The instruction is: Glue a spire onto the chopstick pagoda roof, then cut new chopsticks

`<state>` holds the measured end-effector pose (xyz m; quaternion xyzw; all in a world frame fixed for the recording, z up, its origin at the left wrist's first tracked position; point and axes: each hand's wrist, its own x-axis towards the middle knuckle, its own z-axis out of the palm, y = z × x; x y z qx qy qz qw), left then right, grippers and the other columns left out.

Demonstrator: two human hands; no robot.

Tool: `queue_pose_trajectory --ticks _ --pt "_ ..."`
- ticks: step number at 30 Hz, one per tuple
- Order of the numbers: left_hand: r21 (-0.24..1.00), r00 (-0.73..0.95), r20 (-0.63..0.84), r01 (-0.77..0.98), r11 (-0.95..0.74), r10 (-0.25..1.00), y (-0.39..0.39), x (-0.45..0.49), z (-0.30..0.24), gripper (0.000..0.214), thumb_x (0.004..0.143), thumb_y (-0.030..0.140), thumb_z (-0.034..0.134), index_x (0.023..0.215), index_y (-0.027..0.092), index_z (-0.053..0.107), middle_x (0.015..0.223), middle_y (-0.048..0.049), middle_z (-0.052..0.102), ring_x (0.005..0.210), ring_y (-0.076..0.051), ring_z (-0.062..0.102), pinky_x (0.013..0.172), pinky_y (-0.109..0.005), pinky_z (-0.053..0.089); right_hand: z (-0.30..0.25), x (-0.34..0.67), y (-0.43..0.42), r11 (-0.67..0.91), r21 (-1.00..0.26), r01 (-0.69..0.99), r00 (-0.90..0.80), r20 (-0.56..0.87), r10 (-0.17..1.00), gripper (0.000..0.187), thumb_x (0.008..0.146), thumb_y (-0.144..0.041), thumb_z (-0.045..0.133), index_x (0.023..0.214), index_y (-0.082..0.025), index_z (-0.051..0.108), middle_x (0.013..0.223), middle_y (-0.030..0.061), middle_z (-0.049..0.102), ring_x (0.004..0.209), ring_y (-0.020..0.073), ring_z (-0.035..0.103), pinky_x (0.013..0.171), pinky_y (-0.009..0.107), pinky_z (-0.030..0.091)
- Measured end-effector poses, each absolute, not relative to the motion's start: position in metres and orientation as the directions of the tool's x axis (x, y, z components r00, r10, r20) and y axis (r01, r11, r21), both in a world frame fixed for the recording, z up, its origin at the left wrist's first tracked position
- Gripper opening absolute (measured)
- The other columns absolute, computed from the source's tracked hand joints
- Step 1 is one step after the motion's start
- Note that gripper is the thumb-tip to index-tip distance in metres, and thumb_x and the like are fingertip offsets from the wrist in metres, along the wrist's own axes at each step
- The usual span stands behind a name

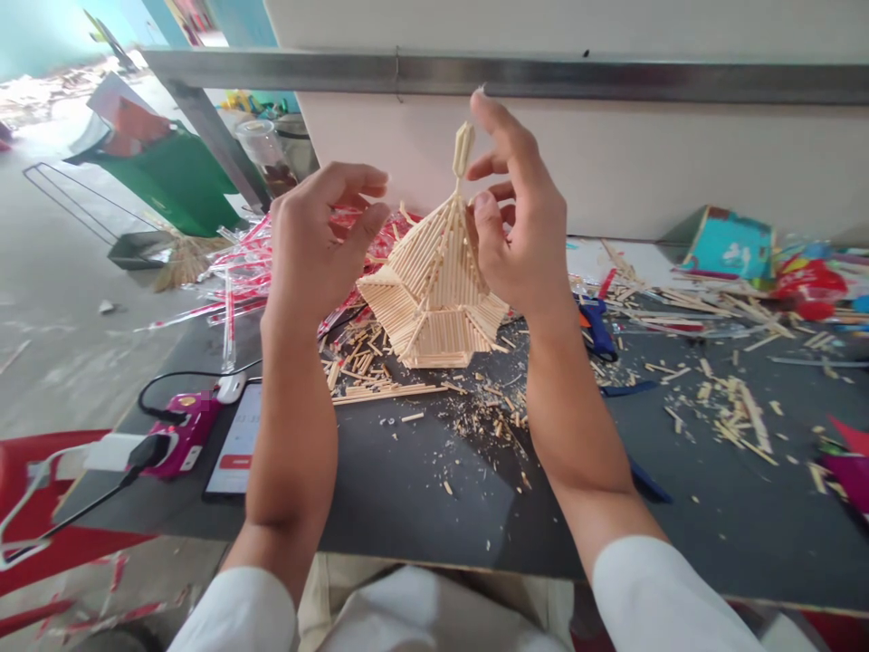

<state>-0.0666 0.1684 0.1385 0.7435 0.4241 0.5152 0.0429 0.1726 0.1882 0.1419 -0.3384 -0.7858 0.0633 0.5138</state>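
Observation:
A model roof built of thin bamboo sticks stands on the dark table, tapering to a peak with flared lower eaves. A small bundled-stick finial rises from its top. My left hand hovers to the left of the peak, fingers curved and apart with nothing in them. On the other side, my right hand is beside the finial and upper slope, its index finger raised and its thumb apart. A tiny white wisp shows at that fingertip. Whether the right hand's lower fingers touch the model cannot be made out.
Stick offcuts and dust litter the dark table. At left lie a phone, a pink power strip with cables, and red-and-clear plastic wrappers. A blue glue gun is on the right. A metal rail crosses behind.

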Motion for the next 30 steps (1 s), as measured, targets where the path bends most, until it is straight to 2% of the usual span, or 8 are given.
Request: queue_pose_trajectory --ticks 7,12,19,23,30 --pt "0.468 0.135 0.754 0.577 -0.67 0.643 0.17 -0.067 0.139 0.03 0.099 0.049 0.069 0.123 0.031 0.067 0.117 0.0079 0.074 0.094 -0.012 0.063 0.072 -0.032 0.05 0.143 0.173 0.188 0.772 -0.439 0.459 -0.239 0.776 0.584 0.057 0.099 -0.027 0.04 0.154 -0.04 0.041 0.145 0.0031 0.06 0.124 0.0246 0.063 0.096 0.04 0.063" --pt "0.511 0.124 0.727 0.559 -0.653 0.676 0.169 -0.067 0.138 0.036 0.098 0.053 0.067 0.125 0.03 0.066 0.121 0.0059 0.073 0.099 -0.016 0.062 0.075 -0.034 0.052 0.142 0.173 0.188 0.796 -0.411 0.445 -0.255 0.794 0.552 0.056 0.099 -0.025 0.037 0.153 -0.04 0.042 0.148 0.0017 0.057 0.122 0.0228 0.064 0.095 0.037 0.063" --pt "0.509 0.133 0.714 0.577 -0.639 0.688 0.17 -0.067 0.138 0.036 0.099 0.051 0.066 0.126 0.028 0.066 0.122 0.0031 0.072 0.102 -0.018 0.063 0.085 -0.036 0.053 0.14 0.174 0.189 0.752 -0.456 0.477 -0.24 0.755 0.61 0.053 0.102 -0.038 0.039 0.155 -0.041 0.041 0.136 0.0048 0.065 0.123 0.0262 0.065 0.1 0.042 0.062" --pt "0.498 0.112 0.728 0.593 -0.633 0.677 0.167 -0.064 0.14 0.036 0.096 0.052 0.069 0.122 0.028 0.067 0.118 0.0029 0.074 0.098 -0.017 0.065 0.082 -0.033 0.055 0.141 0.174 0.19 0.755 -0.46 0.467 -0.243 0.755 0.609 0.053 0.101 -0.038 0.04 0.154 -0.039 0.042 0.135 0.0056 0.066 0.123 0.0266 0.065 0.099 0.041 0.062" --pt "0.55 0.044 0.701 0.602 -0.578 0.712 0.155 -0.056 0.149 0.031 0.093 0.049 0.071 0.117 0.03 0.072 0.116 -0.0006 0.076 0.1 -0.022 0.07 0.078 -0.034 0.057 0.143 0.172 0.189 0.797 -0.438 0.416 -0.224 0.8 0.557 0.053 0.101 -0.037 0.04 0.154 -0.04 0.043 0.14 0.0041 0.062 0.12 0.0256 0.065 0.096 0.04 0.062"
